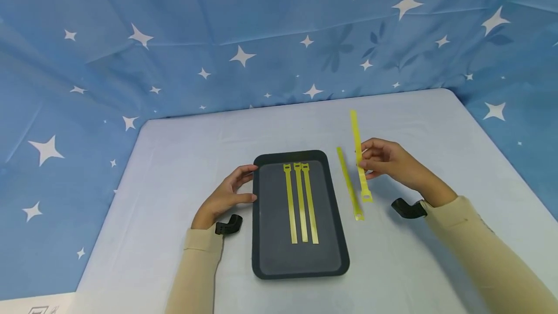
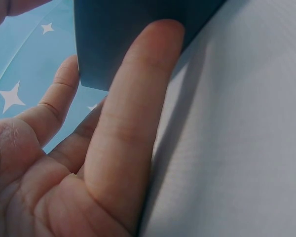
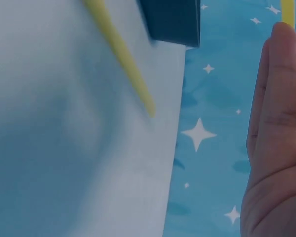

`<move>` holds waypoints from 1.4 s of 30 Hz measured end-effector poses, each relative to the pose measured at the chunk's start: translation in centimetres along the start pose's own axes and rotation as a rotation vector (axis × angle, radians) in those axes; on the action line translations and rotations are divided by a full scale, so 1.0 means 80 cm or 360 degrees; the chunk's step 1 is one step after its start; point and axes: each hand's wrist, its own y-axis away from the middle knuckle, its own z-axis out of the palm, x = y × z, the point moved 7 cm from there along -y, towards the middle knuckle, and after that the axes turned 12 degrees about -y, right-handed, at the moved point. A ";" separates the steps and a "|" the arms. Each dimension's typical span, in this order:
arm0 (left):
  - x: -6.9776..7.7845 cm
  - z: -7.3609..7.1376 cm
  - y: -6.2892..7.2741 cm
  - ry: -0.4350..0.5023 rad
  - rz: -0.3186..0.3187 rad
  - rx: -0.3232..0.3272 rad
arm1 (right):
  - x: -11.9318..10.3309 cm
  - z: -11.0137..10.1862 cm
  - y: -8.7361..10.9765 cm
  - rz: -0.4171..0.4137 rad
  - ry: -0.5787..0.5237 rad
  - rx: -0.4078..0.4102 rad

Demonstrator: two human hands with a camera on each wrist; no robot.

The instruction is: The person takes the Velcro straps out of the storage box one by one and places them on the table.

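A dark rectangular tray lies on the table with three yellow cable ties side by side in it, slotted heads at the far end. My left hand rests against the tray's left side, thumb and fingertips at the edge; the left wrist view shows the thumb on the tray wall. Right of the tray, my right hand pinches another yellow cable tie between thumb and fingers, its slotted head pointing down. One more cable tie lies between tray and right hand.
A white cloth covers the table. Behind it hangs a blue curtain with white stars. Each wrist wears a black camera mount. A white printed corner shows at the lower left.
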 end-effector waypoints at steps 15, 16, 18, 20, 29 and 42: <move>0.000 0.001 0.000 -0.0007 0.0027 -0.0003 | 0.031 -0.022 0.014 0.0238 0.0073 0.0055; 0.000 0.001 0.000 -0.0005 0.0022 -0.0002 | 0.033 -0.023 0.013 0.0253 0.0074 0.0058; -0.001 0.001 0.000 -0.0002 0.0009 0.0000 | 0.039 -0.025 0.013 0.0291 0.0083 0.0061; -0.001 0.001 0.000 0.0002 -0.0005 0.0003 | 0.044 -0.026 0.013 0.0336 0.0097 0.0060; -0.002 0.001 0.001 0.0021 0.0001 -0.0001 | 0.067 -0.029 0.011 0.0482 0.0123 0.0047; 0.000 0.000 -0.001 0.0017 0.0033 -0.0008 | 0.078 -0.025 0.007 0.0568 0.0179 0.0016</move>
